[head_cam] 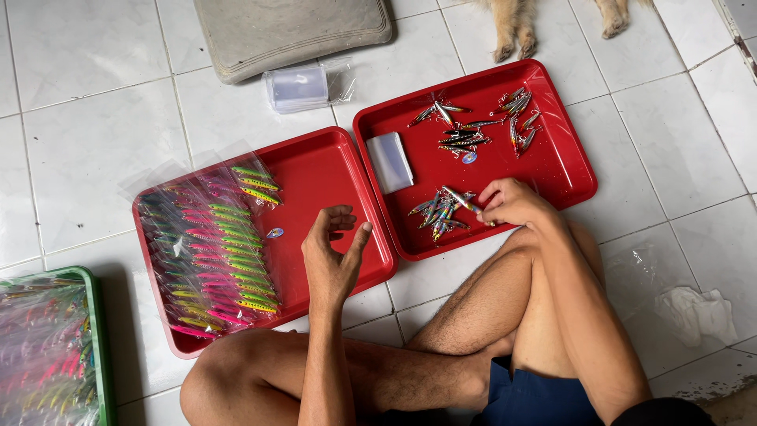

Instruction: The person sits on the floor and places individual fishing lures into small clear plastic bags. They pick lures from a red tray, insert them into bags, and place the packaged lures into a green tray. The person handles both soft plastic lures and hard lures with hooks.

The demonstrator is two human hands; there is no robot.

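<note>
Two red trays lie on the white tiled floor. The left red tray (331, 170) holds rows of bagged green, yellow and pink fishing lures (217, 252). The right red tray (564, 170) holds loose metallic lures (473, 130) in small piles and a stack of small clear bags (389, 162). My right hand (512, 203) pinches one slim lure (460, 198) above a pile at the tray's front edge. My left hand (333, 256) hovers over the left tray, fingers apart and empty. A small single lure piece (274, 233) lies near it.
A green tray (93, 331) of bagged lures sits at the left edge. A grey cushion (292, 31) and a pack of clear bags (303, 85) lie at the top. An animal's paws (512, 39) show at the top. A crumpled white cloth (698, 312) is right. My bare legs are folded below.
</note>
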